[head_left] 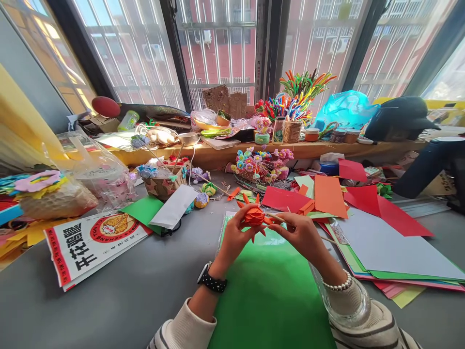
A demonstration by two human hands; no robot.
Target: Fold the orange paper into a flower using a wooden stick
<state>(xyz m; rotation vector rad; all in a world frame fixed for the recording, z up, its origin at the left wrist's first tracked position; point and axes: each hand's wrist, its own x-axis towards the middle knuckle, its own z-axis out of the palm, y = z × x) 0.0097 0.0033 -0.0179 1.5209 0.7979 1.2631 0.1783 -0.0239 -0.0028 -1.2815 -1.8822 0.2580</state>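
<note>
Head view, only one I've got. Centre of frame, just above the middle: my left hand (234, 235) is closed round the orange paper flower (254, 216), fingers cupping it from the left & below. My right hand (300, 232) is pinched shut on the thin wooden stick (276, 218), which runs from the flower's right side out past my fingers toward lower right. Flower sits between both hands, held up off the green sheet (269, 291) that fills the bottom centre of frame.

How to do it well, as I judge it: keep the left grip light, thumb & fingertips only, so the folded petals don't crush. Steady the stick w/ the right hand close to the flower, not far down, so it can't wobble. Turn the flower, not the stick, if petals need adjusting. Can't tell if the stick tip is already inside the base, my fingers hide it.

Around: red and orange paper sheets (329, 196) right of centre, a grey sheet (392, 247) at right. Printed bag (87, 245) lower left. Bunch of small paper flowers (259, 165) above centre, pipe cleaners in a jar (298, 97) on the sill up top. Another person's dark sleeve (425, 169) at far right, not mine.
</note>
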